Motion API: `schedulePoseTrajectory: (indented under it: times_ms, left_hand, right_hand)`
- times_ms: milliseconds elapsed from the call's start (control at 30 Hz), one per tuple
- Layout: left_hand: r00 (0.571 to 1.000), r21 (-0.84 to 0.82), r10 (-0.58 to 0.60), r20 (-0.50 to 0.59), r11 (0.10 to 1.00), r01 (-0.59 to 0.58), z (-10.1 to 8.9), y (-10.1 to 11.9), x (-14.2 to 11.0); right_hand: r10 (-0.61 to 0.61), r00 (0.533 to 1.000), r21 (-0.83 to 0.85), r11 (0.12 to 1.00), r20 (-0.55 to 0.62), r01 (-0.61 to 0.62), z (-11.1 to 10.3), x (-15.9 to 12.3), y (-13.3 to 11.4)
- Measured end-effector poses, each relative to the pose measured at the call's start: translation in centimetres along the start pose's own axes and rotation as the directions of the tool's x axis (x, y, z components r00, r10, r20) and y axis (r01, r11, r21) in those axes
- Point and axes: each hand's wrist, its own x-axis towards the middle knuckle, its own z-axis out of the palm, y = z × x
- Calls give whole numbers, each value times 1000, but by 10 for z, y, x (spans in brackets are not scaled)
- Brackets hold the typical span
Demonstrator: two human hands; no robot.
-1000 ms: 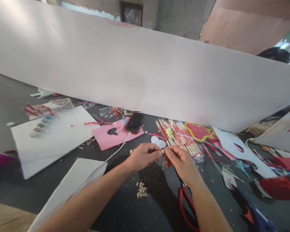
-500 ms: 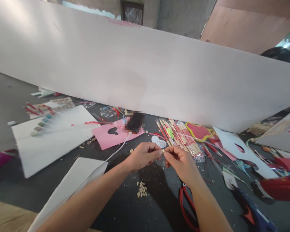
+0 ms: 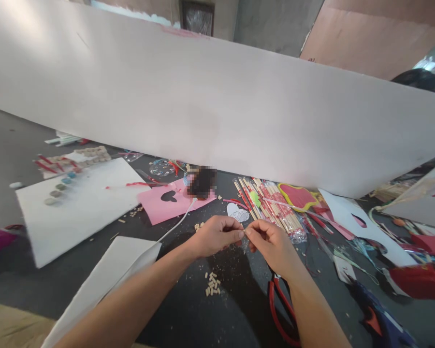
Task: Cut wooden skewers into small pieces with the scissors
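Note:
My left hand [image 3: 219,237] and my right hand [image 3: 266,239] meet fingertip to fingertip above the dark table. Both are closed in a pinch on a tiny pale piece of wooden stick [image 3: 244,232], which the fingers mostly hide. Below them on the table lies a small pile of short cut stick pieces [image 3: 212,285]. Under my right wrist rests a red-handled tool [image 3: 272,302], its head largely covered by the hand. Just beyond my fingers are a white heart-shaped paper cutout [image 3: 235,212] and a bundle of wooden sticks [image 3: 286,212] in clear, red-patterned wrapping.
A white board [image 3: 217,106] stands across the back. To the left lie a white foam sheet [image 3: 76,212], paint pots [image 3: 60,187] and pink paper [image 3: 152,208]. What looks like a blue glue gun [image 3: 387,319] sits at right, near cut white paper [image 3: 348,212].
The fingertips have come closer together and turned slightly, so the wooden piece shows less. Both hands stay in nearly the same place.

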Motion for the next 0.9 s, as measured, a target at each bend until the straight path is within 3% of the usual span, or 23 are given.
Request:
schedulePoseTrajectory:
  times_ms: [233, 900]
  left_hand:
    - [1000, -35, -18, 4, 999, 18, 1, 0, 1]
    - [982, 16, 38, -184, 999, -35, 8, -4, 3]
  right_hand:
    - [32, 999, 46, 998, -3, -32, 0, 2, 0]
    - [28, 997, 67, 997, -68, -24, 3, 2, 0]
